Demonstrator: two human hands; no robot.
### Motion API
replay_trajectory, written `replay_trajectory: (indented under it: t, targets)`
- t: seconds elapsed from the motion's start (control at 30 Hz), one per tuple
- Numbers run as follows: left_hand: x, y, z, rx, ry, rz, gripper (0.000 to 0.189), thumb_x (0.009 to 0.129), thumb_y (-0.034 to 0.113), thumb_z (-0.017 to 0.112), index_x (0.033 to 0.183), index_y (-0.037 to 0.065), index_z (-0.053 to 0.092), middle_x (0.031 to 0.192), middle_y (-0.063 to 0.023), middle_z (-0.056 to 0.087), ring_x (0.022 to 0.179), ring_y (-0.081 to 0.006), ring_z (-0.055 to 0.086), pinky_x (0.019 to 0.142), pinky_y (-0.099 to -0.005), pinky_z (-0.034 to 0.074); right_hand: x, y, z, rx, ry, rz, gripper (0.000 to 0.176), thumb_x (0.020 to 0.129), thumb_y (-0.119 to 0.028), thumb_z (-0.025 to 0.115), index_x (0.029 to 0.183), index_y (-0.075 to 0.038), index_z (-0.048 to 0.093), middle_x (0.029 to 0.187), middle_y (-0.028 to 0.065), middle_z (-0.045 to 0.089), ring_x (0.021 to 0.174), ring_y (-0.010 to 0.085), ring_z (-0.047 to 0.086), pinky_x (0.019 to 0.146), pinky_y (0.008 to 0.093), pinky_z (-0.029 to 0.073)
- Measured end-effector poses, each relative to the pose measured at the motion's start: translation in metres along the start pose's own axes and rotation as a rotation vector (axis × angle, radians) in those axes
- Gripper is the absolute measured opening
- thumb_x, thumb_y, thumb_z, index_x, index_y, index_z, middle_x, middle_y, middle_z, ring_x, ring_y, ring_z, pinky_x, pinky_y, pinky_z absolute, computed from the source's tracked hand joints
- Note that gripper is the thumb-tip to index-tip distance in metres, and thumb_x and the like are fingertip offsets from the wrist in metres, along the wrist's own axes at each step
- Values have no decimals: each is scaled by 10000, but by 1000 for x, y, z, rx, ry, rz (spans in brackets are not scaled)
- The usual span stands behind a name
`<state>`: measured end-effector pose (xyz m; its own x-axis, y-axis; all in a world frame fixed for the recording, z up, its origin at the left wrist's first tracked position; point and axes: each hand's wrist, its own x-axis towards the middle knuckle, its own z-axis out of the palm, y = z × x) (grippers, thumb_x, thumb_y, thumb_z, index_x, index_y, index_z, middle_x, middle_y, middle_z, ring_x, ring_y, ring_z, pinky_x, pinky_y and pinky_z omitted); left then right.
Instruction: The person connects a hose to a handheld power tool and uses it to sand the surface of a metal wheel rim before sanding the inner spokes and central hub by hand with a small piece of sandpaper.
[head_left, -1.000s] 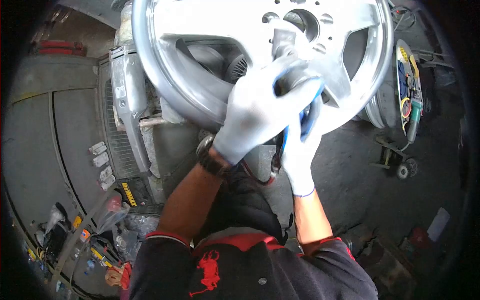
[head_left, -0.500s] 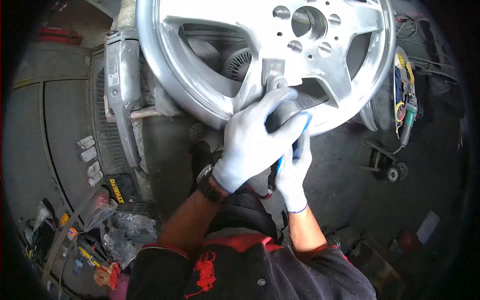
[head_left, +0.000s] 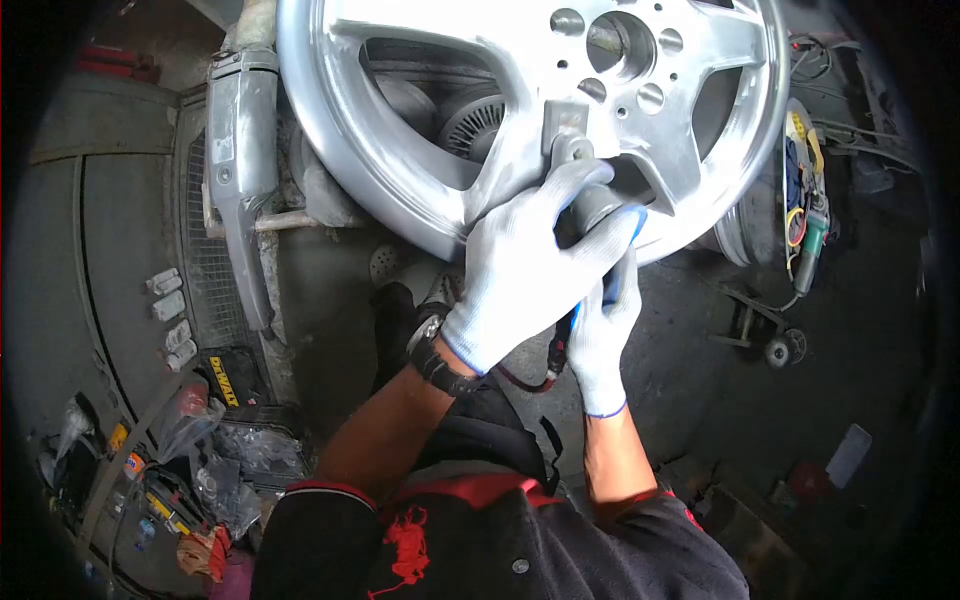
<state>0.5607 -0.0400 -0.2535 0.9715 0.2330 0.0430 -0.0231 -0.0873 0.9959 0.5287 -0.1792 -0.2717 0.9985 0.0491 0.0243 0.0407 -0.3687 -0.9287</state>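
Observation:
A silver alloy wheel (head_left: 345, 150) fills the top of the view, with scuffed, brushed-looking spokes. My left hand (head_left: 520, 270), in a white knit glove, is wrapped around the body of a hand-held sander (head_left: 594, 203). Its flat rectangular head lies against a spoke just below the hub hole. Lower down, my right hand (head_left: 602, 340), gloved the same way, is closed around the sander's rear part, which is mostly hidden. A dark hose (head_left: 558, 345) hangs below the hands.
At left stands a grey machine part (head_left: 240, 135) beside a metal grille. Several small pale blocks (head_left: 168, 305) lie near a DeWalt case (head_left: 233, 378) and plastic bags (head_left: 250, 450). A green angle grinder (head_left: 814, 250) is at right, above a small wheeled stand (head_left: 785, 345).
Both hands and the sander have shifted a little to the right and up along the spoke. The wheel stays nearly in the same place.

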Motion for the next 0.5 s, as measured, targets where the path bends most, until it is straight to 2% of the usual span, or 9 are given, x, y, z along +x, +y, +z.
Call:
replay_trajectory:
  t: [0.07,0.1,0.13,0.2,0.3,0.33,0.37,0.4,0.5]
  targets:
    - [16,-3,3,130,71,231,387,894,288,787,1143,-4,738,996,-174,745,923,-254,739,825,-362,574,14,9,1,113,1,-6,495,1041,-116,589,1487,62,470,1404,197,602,1279,247,576,1095,372,433]
    - [25,-1,7,28,34,149,399,899,315,787,1130,-8,740,971,-175,751,900,-262,743,805,-370,572,22,6,2,68,30,-46,493,1045,-119,586,1491,55,468,1393,190,607,1275,239,576,1089,363,437]
    - [33,-1,11,27,34,148,399,899,315,787,1130,-8,740,971,-175,751,900,-262,743,805,-370,572,30,-14,2,22,62,25,489,1051,-122,579,1492,55,465,1380,186,612,1267,232,578,1082,361,440]
    - [44,0,14,-12,82,199,354,872,443,766,1089,164,742,765,-89,697,646,-264,683,603,-385,536,43,6,12,249,85,-116,481,1051,-113,575,1492,49,469,1376,182,615,1258,231,581,1075,358,444]
    - [30,-5,10,49,104,205,363,862,429,773,1085,144,751,790,-103,687,711,-289,689,650,-399,548,25,7,8,132,53,-58,481,1045,-105,583,1485,56,474,1382,186,609,1272,241,577,1087,364,439]
    - [22,-2,6,107,149,215,374,856,422,781,1087,129,754,814,-113,692,740,-297,694,669,-405,553,16,-19,7,24,49,16,483,1034,-91,587,1478,64,476,1387,189,604,1294,249,566,1099,368,432]
    - [10,3,-5,139,45,137,432,888,300,801,1180,-9,723,1048,-192,739,970,-279,735,826,-380,577,7,-17,4,14,9,21,486,1029,-87,587,1476,68,476,1386,194,606,1296,247,566,1101,369,431]
    - [3,3,-5,78,47,104,434,887,279,801,1202,-6,714,1099,-201,725,1003,-292,730,838,-379,579,3,-13,3,4,-30,24,489,1025,-83,586,1475,73,476,1385,198,608,1297,245,566,1103,371,429]
    - [0,2,-5,-69,36,-13,436,880,270,810,1215,9,710,1105,-210,719,1008,-310,730,839,-376,579,8,-14,4,45,-43,45,491,1023,-85,585,1476,71,476,1355,204,628,1275,241,579,1096,370,434]
